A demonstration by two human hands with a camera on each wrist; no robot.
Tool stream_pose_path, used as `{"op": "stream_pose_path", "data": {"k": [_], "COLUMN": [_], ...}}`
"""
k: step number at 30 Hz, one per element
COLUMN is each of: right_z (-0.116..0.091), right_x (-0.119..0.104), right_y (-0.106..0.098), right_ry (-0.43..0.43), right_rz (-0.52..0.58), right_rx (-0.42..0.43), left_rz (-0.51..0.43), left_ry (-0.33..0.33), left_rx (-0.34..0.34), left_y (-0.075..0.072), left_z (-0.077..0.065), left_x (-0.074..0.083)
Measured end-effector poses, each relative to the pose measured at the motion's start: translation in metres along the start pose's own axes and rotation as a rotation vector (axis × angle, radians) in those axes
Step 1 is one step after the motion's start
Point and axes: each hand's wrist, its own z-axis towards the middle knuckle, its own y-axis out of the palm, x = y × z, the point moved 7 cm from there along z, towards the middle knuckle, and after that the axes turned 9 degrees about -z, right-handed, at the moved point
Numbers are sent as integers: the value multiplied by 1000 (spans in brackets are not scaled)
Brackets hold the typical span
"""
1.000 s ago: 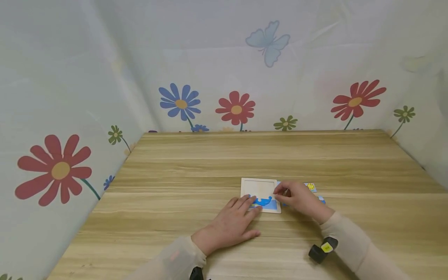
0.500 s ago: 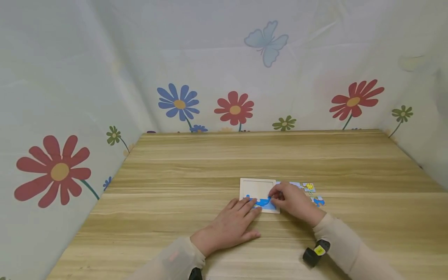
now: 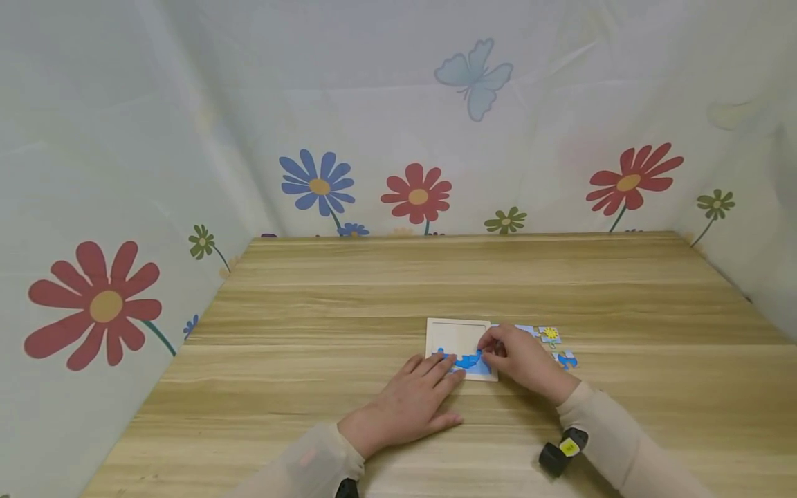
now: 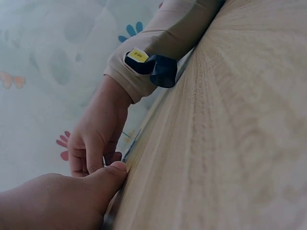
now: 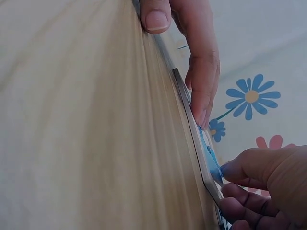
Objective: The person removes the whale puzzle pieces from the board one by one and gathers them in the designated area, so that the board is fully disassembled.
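Observation:
A pale wooden puzzle frame lies on the table, its lower part filled with blue pieces; the upper part shows bare wood. My left hand lies spread, its fingertips resting on the frame's lower left. At the frame's right side my right hand pinches a blue puzzle piece between thumb and fingers, low over the frame. The fingers cover most of this piece. In the left wrist view, the left thumb lies in front of the right hand, and the frame is mostly hidden.
Right of the frame lie loose puzzle pieces: one with a yellow sun, a blue and white one, and a pale blue one partly behind the right hand. A flowered cloth wall stands behind the wooden table.
My right hand has moved slightly left, from the frame's right edge to over its blue pieces, uncovering loose pieces behind it. During the last half second it holds still. My left hand stays put.

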Motion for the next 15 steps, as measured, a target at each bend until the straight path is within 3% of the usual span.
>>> {"op": "stream_pose_path", "data": {"k": [15], "right_z": [0], "right_x": [-1], "right_y": [-4], "right_ry": [-37], "right_rz": [64], "right_rx": [12], "left_rz": [2], "left_ry": [-2], "left_rx": [-1], "left_y": [-1], "left_z": [0], "left_x": [1]}}
